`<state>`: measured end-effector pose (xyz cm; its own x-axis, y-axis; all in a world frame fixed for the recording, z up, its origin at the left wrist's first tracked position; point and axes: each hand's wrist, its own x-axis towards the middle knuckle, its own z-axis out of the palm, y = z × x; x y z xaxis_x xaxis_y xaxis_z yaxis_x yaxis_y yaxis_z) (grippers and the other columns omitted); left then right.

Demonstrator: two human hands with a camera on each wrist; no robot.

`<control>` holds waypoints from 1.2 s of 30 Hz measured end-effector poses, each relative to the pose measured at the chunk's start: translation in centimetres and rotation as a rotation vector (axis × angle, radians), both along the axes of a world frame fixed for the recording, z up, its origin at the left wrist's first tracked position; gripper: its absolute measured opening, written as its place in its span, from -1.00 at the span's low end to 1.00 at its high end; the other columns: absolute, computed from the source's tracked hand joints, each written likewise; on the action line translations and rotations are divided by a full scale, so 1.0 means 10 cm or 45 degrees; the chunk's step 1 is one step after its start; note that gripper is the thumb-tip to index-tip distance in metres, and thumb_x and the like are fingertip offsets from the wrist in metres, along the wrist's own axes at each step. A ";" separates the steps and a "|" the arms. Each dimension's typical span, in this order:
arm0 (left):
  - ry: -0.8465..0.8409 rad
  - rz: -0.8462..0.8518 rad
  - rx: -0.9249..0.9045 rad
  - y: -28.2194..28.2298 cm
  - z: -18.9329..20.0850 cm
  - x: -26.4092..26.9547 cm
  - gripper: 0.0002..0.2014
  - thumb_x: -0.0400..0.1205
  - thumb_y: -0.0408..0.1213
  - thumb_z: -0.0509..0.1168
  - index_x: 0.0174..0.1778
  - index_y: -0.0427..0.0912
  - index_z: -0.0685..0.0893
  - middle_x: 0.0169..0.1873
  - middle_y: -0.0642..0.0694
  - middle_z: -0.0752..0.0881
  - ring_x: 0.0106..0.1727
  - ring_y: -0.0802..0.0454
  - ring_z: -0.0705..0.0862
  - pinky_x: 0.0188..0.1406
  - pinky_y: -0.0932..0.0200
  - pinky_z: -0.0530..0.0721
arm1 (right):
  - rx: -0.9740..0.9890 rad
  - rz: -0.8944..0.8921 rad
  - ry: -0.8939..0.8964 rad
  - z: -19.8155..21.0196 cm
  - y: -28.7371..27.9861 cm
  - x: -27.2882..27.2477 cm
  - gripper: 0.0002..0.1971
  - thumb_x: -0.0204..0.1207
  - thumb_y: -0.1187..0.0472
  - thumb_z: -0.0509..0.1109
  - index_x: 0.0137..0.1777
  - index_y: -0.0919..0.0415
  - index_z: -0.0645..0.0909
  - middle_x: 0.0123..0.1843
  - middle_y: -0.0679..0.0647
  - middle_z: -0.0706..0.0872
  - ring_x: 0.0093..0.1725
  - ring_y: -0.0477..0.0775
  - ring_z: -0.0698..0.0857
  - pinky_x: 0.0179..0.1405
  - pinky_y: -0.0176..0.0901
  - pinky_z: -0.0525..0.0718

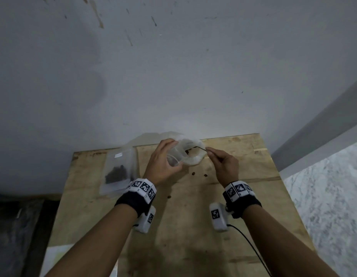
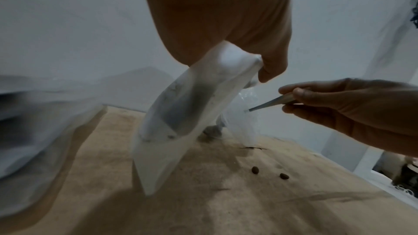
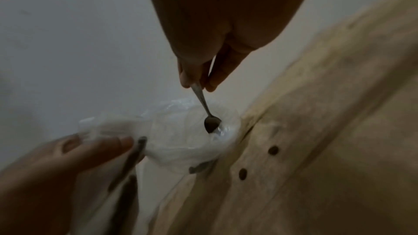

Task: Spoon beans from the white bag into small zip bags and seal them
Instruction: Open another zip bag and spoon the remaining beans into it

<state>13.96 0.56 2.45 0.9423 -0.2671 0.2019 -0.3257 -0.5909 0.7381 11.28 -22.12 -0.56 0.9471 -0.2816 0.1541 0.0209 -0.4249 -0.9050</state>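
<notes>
My left hand [image 1: 163, 158] grips a small clear zip bag [image 2: 181, 113] by its top, so it hangs above the wooden table [image 1: 183, 226]. The same zip bag [image 3: 126, 167] shows blurred at the lower left of the right wrist view. My right hand [image 1: 223, 162] pinches the handle of a metal spoon [image 3: 210, 122]. Its bowl dips into the open white bag [image 1: 191, 154], which stands at the table's far edge by the wall. Dark beans [image 1: 188, 151] show inside the white bag [image 3: 187, 140]. The spoon handle [image 2: 269, 104] points toward the white bag [image 2: 244, 124].
A filled zip bag [image 1: 118, 170] with dark beans lies flat at the table's far left. Two loose beans [image 1: 198, 174] lie on the wood near the white bag, with another [image 1: 169, 196] closer to me. A pale wall runs behind the table. A marbled floor [image 1: 323, 196] lies to the right.
</notes>
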 end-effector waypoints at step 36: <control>0.035 0.178 -0.129 -0.02 -0.13 -0.05 -0.39 0.40 -0.26 0.63 0.37 -0.20 0.63 0.30 0.05 0.54 0.31 0.14 0.54 0.31 0.59 0.36 | 0.623 -0.349 0.204 0.70 -0.22 0.15 -0.82 0.59 0.26 0.36 -0.14 0.19 0.80 -0.32 0.09 0.78 -0.28 -0.02 0.76 -0.20 -0.22 0.69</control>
<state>13.43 0.36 1.13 0.9743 -0.1128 0.1948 -0.2245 -0.5514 0.8035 12.73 -24.34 6.47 0.8302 -0.5223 -0.1948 -0.1840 0.0731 -0.9802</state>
